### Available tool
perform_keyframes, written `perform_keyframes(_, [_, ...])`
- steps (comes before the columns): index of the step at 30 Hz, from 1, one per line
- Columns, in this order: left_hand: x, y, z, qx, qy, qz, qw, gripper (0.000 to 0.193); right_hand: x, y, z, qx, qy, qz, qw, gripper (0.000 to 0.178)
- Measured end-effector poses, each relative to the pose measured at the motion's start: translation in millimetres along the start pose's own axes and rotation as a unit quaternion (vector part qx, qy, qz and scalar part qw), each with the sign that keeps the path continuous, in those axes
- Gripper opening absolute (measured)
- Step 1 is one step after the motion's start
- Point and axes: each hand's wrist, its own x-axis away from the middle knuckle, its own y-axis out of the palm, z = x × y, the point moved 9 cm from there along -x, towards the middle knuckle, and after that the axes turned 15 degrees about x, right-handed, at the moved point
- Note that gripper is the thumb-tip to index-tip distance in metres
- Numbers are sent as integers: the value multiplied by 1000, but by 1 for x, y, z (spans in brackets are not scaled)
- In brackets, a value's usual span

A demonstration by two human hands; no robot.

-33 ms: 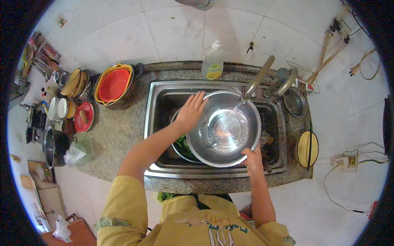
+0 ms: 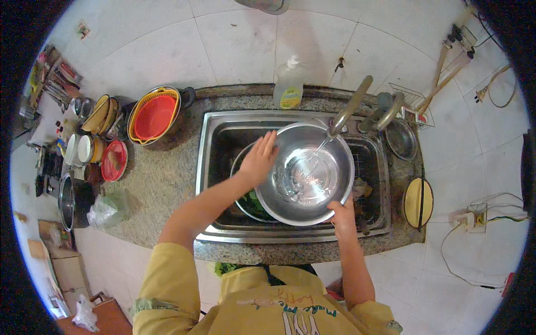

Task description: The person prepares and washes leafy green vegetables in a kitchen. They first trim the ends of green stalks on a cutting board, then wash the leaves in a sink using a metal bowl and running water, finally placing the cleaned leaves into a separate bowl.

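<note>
A wide stainless steel basin (image 2: pixel 329 195) is held over the sink, under a thin stream of water from the faucet (image 2: pixel 352 106). Some water shimmers at its bottom. My right hand (image 2: pixel 343 214) grips the basin's lower right rim, thumb over the edge. At the left side, my left hand (image 2: pixel 259 160) lies against the rim and inner wall with its fingers stretched out. Partly hidden beneath the steel basin, a second round bowl (image 2: pixel 239 207) with green leafy vegetables (image 2: pixel 252 204) sits in the sink (image 2: pixel 223 237).
A pump bottle (image 2: pixel 288 86) stands behind the sink. To the left are a pot with a red basket (image 2: pixel 156 117), a red plate (image 2: pixel 114 161), and a plastic bag (image 2: pixel 109 207). On the right lie a dark oval dish (image 2: pixel 402 139) and a round yellowish board (image 2: pixel 418 202).
My left hand has moved slightly down along the basin's left side. The basin has shifted a little up and left, and the water in it has moved. My right hand keeps its grip.
</note>
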Motion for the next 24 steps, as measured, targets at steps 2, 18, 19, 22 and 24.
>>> perform_keyframes(2, [26,13,34,157,18,-41,987,38,-9,-1,7,27,-27,45,998,69])
perform_keyframes(18, [-70,61,28,890,-391,75,222,24,7,34,12,-11,-55,-4,998,54])
perform_keyframes(19, [-77,43,61,903,-309,-12,299,22,0,30,15,-5,-72,2,997,54])
perform_keyframes(22, [-32,23,133,799,-46,-294,523,26,2,17,-1,-10,-50,26,998,53])
perform_keyframes(24, [0,52,117,737,-61,-403,540,34,-4,-4,2,14,-90,91,992,46])
